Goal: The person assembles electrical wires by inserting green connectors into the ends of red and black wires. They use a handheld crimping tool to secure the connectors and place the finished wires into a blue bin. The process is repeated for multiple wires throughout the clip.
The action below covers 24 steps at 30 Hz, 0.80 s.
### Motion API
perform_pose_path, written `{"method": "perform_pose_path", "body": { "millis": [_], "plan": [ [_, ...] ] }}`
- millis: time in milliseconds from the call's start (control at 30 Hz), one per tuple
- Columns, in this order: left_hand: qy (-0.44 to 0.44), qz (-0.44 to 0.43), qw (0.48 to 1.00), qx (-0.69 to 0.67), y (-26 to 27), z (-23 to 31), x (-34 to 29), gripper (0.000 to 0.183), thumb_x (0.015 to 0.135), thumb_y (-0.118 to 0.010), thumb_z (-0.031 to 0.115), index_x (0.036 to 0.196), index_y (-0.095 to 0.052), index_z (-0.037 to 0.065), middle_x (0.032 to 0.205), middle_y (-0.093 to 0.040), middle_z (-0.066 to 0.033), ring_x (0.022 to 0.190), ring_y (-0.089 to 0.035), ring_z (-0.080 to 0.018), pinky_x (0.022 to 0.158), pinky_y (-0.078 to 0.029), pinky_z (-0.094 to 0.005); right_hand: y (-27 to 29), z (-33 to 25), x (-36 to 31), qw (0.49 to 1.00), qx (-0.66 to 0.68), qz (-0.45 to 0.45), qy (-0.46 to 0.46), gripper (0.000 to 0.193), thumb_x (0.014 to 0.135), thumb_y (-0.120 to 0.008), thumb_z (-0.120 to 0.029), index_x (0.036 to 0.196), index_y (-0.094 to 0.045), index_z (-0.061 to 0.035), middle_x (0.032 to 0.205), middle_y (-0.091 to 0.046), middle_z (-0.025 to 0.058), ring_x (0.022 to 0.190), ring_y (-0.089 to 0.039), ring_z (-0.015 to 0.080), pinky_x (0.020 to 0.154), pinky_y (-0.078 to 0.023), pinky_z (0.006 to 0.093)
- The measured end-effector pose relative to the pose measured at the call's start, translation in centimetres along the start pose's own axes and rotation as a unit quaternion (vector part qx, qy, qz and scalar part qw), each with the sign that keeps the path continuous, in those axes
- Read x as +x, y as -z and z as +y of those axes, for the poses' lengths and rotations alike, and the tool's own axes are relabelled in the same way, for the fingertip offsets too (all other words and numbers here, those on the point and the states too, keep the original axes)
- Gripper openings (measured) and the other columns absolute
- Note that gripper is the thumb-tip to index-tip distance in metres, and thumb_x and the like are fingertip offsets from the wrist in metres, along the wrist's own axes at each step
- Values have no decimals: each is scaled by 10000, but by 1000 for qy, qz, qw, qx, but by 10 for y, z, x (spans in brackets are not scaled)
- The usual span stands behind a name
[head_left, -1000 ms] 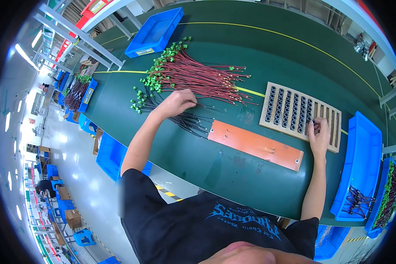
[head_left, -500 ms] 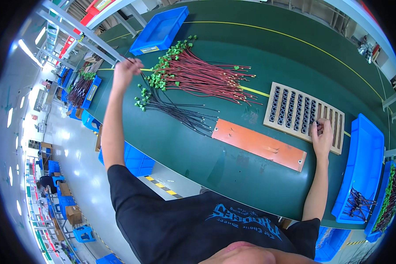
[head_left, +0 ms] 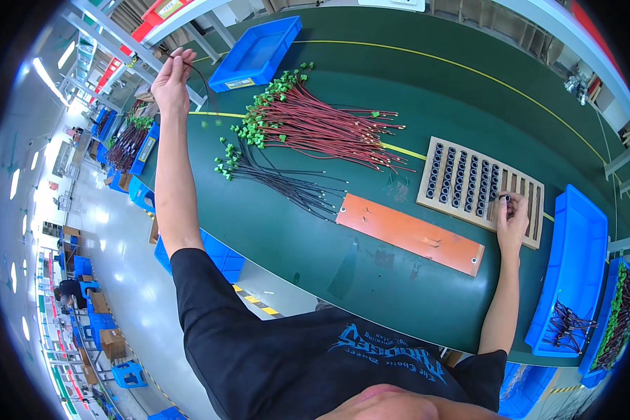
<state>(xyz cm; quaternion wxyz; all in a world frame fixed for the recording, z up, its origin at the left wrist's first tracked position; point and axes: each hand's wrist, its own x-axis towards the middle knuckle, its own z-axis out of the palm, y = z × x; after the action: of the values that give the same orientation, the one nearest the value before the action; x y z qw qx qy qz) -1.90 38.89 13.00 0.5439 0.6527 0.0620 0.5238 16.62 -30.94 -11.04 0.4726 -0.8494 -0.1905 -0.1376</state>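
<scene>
My left hand [head_left: 173,82] is raised at the far left with its fingertips pinched on a thin dark red cable [head_left: 206,85]. The cable curves down over the table, and small green ends blur near its bottom. To its right lies a spread pile of red cables [head_left: 329,122] with green connectors. A smaller bunch of black cables [head_left: 280,183] lies nearer. Over the right part of a slotted wooden rack [head_left: 423,197], my right hand [head_left: 513,215] pinches a small black ring-shaped part [head_left: 505,199]. Rows of similar black parts [head_left: 460,178] fill the rack's left slots.
An orange board [head_left: 409,234] lies on the green table before the rack. A blue tray [head_left: 255,54] stands at the back left. To the right, a long blue bin [head_left: 574,259] holds some dark cables. A metal shelf frame [head_left: 217,35] rises beyond my left hand.
My left hand has moved up and outward to the left, drawing the cable clear of the bunches. My right hand stays at the rack, turned slightly so the black ring shows.
</scene>
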Motion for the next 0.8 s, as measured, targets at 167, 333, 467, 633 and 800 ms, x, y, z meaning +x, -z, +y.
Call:
{"method": "perform_pose_path", "body": {
  "millis": [167,333,467,633,800],
  "plan": [
    [0,-168,956,239,-42,26,-37,234,1043,-626,151,1184,-721,-9,926,-696,14,796,-576,-64,689,-440,-222,-2,9,-1,1000,-1,4,-6,163,1011,-631,-94,1139,-588,-3,992,-726,95,746,-622,112,696,-527,281],
    [-80,-365,858,351,-118,51,-155,159,998,-659,147,1002,-729,5,827,-671,-96,682,-606,-206,655,-496,-338,-4,14,0,999,-24,36,-10,314,1027,-633,-117,1325,-584,-30,1031,-734,86,844,-661,133,740,-533,286],
    [-111,-515,792,308,-159,47,-257,121,971,-654,110,982,-708,2,897,-688,-171,766,-657,-393,665,-534,-451,-4,-12,-12,968,243,43,-42,210,1059,-568,-90,1256,-586,-21,1151,-706,102,1006,-622,131,926,-493,280],
    [3,-570,803,175,-193,54,-334,142,978,-656,103,1009,-706,-25,858,-677,-173,776,-671,-367,696,-530,-432,-14,-108,-58,907,414,-78,4,254,1115,-458,-322,1194,-471,-81,1316,-658,229,1258,-587,263,1126,-376,398],
    [31,-601,789,127,-210,50,-361,184,1003,-643,130,1042,-708,-38,888,-702,-166,793,-686,-342,715,-531,-416,-25,-128,-75,905,405,-124,23,261,1126,-412,-337,1188,-448,-85,1359,-618,255,1342,-550,316,1138,-383,439]
  ]
}}
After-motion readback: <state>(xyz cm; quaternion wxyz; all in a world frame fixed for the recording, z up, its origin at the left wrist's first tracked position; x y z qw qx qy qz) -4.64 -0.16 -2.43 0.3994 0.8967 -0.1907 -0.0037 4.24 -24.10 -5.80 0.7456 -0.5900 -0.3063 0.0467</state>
